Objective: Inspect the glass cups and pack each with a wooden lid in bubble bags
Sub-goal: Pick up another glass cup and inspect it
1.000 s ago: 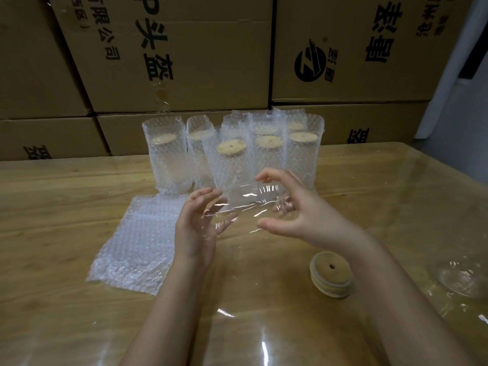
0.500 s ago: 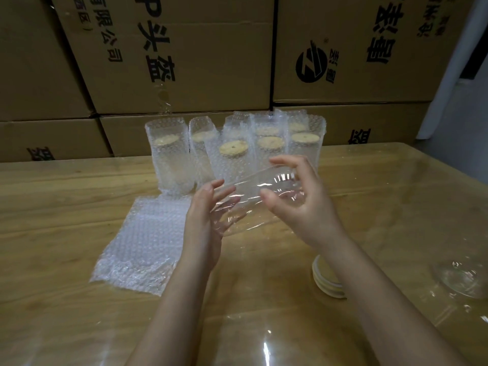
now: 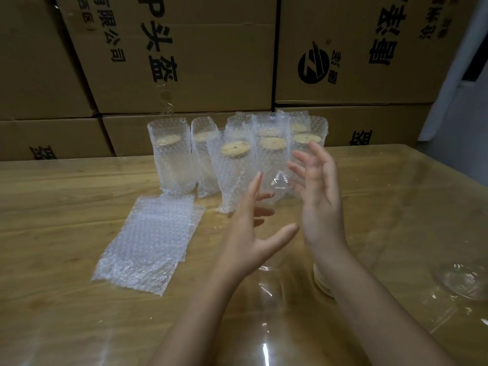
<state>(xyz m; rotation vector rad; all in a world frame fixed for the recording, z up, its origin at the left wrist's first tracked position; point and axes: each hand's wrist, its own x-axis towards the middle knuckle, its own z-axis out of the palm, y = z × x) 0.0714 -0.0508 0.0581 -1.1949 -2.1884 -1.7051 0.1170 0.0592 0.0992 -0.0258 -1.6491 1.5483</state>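
A clear glass cup [image 3: 277,186] stands upright in the air between my two hands, above the table's middle. My left hand [image 3: 245,233] rests against its left side, fingers spread and straight, thumb across the front. My right hand [image 3: 322,207] touches its right side with fingers splayed near the cup's top. A short stack of round wooden lids [image 3: 320,282] lies on the table, partly hidden behind my right wrist. Flat empty bubble bags [image 3: 150,239] lie to the left. Several packed cups [image 3: 232,175] with wooden lids stand in bubble bags behind.
Another bare glass cup [image 3: 464,281] lies at the right edge of the wooden table [image 3: 66,207], which has a glossy clear cover. Stacked cardboard boxes [image 3: 184,62] form a wall right behind the table.
The cup lay sideways between my fingertips; now it stands upright between my hands. My right hand's fingers have opened and spread, and both hands have risen a little.
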